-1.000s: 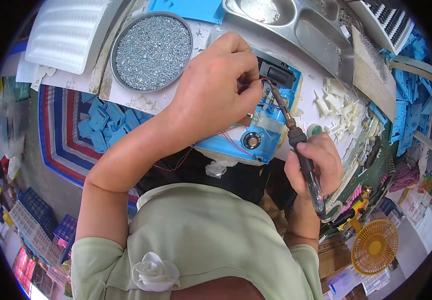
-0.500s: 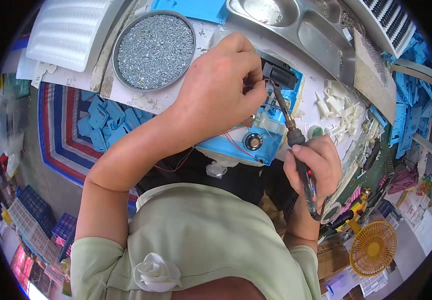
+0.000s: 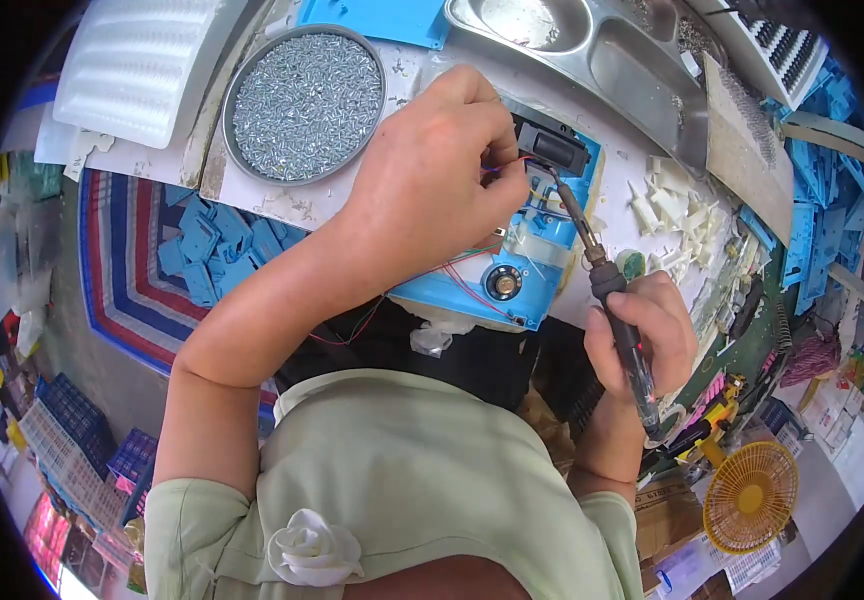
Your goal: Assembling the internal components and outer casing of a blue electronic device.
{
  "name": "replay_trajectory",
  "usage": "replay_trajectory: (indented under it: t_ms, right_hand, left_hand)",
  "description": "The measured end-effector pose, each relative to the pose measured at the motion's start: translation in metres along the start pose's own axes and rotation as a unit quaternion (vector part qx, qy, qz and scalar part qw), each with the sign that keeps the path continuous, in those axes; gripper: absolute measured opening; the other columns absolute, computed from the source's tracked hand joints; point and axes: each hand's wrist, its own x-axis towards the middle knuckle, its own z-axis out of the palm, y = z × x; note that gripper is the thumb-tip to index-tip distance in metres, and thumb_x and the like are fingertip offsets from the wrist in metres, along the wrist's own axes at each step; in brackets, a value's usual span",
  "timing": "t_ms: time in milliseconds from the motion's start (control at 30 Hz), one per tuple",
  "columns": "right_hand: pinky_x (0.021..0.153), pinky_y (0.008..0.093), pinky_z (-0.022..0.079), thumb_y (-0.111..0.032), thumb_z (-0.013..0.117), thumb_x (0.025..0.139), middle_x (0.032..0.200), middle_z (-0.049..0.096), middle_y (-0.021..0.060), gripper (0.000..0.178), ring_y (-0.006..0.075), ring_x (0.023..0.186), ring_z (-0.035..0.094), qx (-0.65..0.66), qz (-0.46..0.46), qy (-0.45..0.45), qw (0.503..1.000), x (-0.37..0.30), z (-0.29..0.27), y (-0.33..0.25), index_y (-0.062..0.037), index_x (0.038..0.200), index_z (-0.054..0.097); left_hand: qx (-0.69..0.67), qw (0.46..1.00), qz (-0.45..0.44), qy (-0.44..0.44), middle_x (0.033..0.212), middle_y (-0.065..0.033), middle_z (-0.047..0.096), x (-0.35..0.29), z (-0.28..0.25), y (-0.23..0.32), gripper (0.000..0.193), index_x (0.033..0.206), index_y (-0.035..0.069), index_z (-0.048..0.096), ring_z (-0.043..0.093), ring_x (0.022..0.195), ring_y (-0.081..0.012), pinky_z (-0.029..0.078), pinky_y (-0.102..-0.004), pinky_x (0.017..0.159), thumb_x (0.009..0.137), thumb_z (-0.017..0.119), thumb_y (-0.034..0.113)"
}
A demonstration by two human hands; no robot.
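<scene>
My right hand (image 3: 649, 335) is wrapped round the dark handle of a soldering iron (image 3: 620, 290), whose tip points up and left to the wiring by a black box-shaped part (image 3: 555, 150). My left hand (image 3: 452, 160) is closed in a pinch over a blue plastic housing (image 3: 442, 291); thin red and blue wires (image 3: 514, 163) run from its fingertips toward the iron's tip. The hand hides part of the housing. Whether tip and wire touch, I cannot tell. A round speaker (image 3: 503, 283) sits in the housing's near end, with red and green wires beside it.
A round metal dish of small screws (image 3: 304, 105) stands to the left, with a steel compartment tray (image 3: 597, 70) at the back. White plastic pieces (image 3: 674, 215) lie on the right. Blue parts (image 3: 214, 245) fill a striped bag (image 3: 117, 290) below left. A yellow fan (image 3: 750, 497) is lower right.
My right hand and the soldering iron's handle have shifted a little to the right, while the tip stays by the wires. My left hand keeps its pinch almost in place.
</scene>
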Motion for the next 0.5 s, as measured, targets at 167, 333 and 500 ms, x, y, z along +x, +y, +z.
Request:
replay_trajectory:
  t_ms: [167, 333, 500]
  right_hand:
    - [0.05, 0.0326, 0.042, 0.001, 0.08, 0.07, 0.067, 0.058, 0.0089, 0.032, 0.0241, 0.055, 0.053, 0.006, 0.003, -0.01, 1.0, 0.0006, -0.0043, 0.0016, -0.0043, 0.098, 0.067]
    - [0.051, 0.0326, 0.043, 0.001, 0.08, 0.069, 0.069, 0.059, 0.009, 0.033, 0.0238, 0.055, 0.054, -0.003, 0.016, -0.023, 1.0, 0.0041, -0.0019, 0.0039, -0.0052, 0.098, 0.068]
    - [0.052, 0.0316, 0.043, 0.001, 0.08, 0.068, 0.07, 0.062, 0.0083, 0.034, 0.023, 0.056, 0.055, -0.01, 0.014, -0.045, 0.999, 0.0078, 0.0011, 0.0068, -0.006, 0.1, 0.068]
  left_hand:
    - [0.013, 1.0, 0.019, 0.011, 0.087, -0.0054, 0.053, 0.0, 0.0013, -0.0012, 0.011, 0.078, -0.002, 0.063, 0.054, 0.061, -0.0122, 0.045, -0.0268, 0.055, 0.075, 0.073, 0.001]
    - [0.027, 0.999, 0.033, 0.009, 0.087, -0.0052, 0.053, 0.0004, 0.0007, -0.0037, 0.012, 0.077, -0.001, 0.063, 0.053, 0.061, -0.0121, 0.045, -0.0265, 0.055, 0.073, 0.074, 0.002]
    - [0.027, 0.999, 0.032, 0.009, 0.087, -0.0053, 0.054, 0.0014, -0.0005, -0.0027, 0.012, 0.076, -0.001, 0.062, 0.054, 0.06, -0.0122, 0.046, -0.0262, 0.054, 0.072, 0.073, 0.001]
